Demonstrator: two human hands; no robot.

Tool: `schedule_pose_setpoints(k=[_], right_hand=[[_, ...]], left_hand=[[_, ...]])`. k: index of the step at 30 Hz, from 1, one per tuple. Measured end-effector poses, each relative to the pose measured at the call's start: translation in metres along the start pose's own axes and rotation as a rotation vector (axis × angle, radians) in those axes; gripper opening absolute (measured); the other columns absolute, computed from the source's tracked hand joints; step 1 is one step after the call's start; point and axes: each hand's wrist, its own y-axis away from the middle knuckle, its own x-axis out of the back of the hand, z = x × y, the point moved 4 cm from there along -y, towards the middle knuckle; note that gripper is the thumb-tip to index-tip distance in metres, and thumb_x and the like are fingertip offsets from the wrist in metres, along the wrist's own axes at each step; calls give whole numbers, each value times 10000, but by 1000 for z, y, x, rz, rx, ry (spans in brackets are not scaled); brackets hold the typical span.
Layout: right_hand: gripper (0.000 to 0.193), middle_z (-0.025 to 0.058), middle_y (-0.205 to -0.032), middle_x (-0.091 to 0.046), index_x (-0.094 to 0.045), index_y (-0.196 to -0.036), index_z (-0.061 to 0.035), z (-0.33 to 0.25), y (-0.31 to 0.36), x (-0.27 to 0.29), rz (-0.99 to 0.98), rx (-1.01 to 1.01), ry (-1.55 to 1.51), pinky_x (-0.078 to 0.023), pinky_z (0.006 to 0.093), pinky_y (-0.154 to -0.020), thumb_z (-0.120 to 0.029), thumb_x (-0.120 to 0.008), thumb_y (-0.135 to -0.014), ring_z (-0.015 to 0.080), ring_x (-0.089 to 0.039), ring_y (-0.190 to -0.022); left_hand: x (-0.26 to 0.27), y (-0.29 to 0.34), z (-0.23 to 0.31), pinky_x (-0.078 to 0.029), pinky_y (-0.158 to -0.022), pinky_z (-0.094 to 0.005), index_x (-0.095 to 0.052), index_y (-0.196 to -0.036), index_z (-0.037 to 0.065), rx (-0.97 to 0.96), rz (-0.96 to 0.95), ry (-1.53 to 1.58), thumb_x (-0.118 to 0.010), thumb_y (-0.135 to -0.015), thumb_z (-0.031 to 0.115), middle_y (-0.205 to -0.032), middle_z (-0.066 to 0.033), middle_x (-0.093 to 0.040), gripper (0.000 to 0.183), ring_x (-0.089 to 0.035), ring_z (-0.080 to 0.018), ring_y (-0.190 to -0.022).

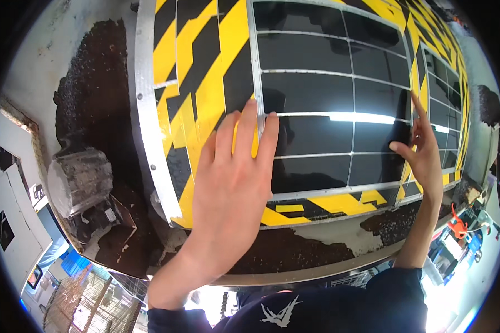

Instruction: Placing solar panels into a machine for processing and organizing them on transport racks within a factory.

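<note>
The gridded panel [316,91], at two o'clock from left hand [232,172] and ten from right hand [426,154], is being flanked by spread fingers [269,136].

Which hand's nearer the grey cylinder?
Left. The left hand is right of the cylinder, at the left edge of the panel; the right hand, farther, at its right edge.

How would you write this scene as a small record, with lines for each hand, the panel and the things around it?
Left hand: open, at the left edge of the black panel; contact unclear
Right hand: open, at the panel's right edge, thumb over the panel
Panel surface: pale lines divide it into rectangles; bright strip of light on it
Around panel: yellow and black striped border
Far left: rough grey cylinder
Lower right: orange object, kind unclear
</note>
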Motion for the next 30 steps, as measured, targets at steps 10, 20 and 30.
schedule_pose_setpoints(k=[10, 20, 30], right_hand=[[1004, -17, -860, -311, -420, -1538, -257, -13, 0, 6, -49, -105, 100, -357, 266, -717, -170, -884, -652, 147, -330, -747], [1044, -29, -874, -292, -377, -1558, -243, -13, -1, 7, -70, -62, 169, -331, 260, -703, -216, -890, -649, 145, -307, -746], [1042, -13, -906, -323, -415, -1539, -268, -19, 0, 6, -55, -108, 120, -364, 269, -734, -130, -892, -624, 158, -328, -772]], left_hand=[[-1, -4, 0, -534, -842, -347, -530, -1356, 4, 15, -75, -58, -661, -793, -24, -1453, -192, -417, 579, -479, -322, -1257], [-2, -6, -1, -462, -1034, -432, -422, -1455, 28, 58, -167, -16, -912, -620, 144, -1543, -166, -312, 975, -432, -377, -1316], [-3, -5, -1, -524, -782, -337, -555, -1343, -8, -32, -60, -87, -652, -800, -33, -1524, -118, -386, 551, -487, -313, -1215]])
